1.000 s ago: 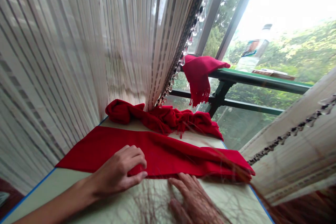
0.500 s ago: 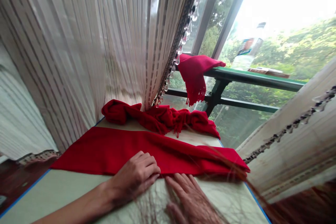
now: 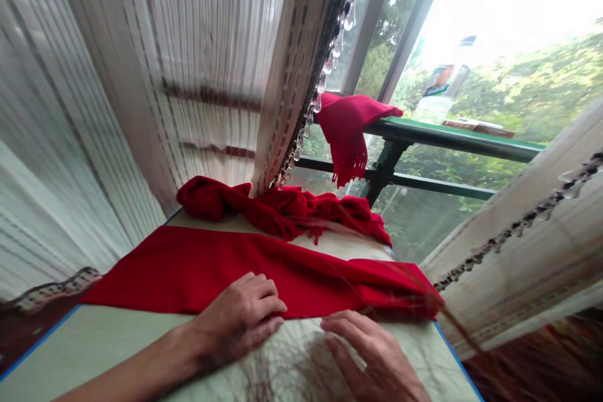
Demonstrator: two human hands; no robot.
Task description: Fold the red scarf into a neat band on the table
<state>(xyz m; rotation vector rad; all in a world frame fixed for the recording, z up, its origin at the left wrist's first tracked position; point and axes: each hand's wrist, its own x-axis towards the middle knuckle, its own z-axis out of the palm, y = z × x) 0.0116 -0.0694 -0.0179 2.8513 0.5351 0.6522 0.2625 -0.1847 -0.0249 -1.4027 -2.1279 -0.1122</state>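
A long red scarf (image 3: 198,267) lies spread flat across a pale green table (image 3: 94,342) with a blue edge. My left hand (image 3: 242,317) rests on the scarf's near edge, fingers curled and pressed down on the cloth. My right hand (image 3: 372,355) lies just in front of the same edge, fingers stretched toward it and touching the table. The scarf's far part is bunched in a heap (image 3: 282,207) at the back of the table. Another red fringed scarf end (image 3: 348,132) hangs over a green railing (image 3: 452,138).
Striped cream curtains (image 3: 188,75) with a beaded crystal trim (image 3: 325,69) hang at the left and behind the table. A second curtain panel (image 3: 527,251) slants in on the right. A window with trees lies beyond. Strands of my hair hang before the camera.
My left hand slid right along the scarf's near edge. My right hand shifted right and turned slightly. The view swung a little to the left.
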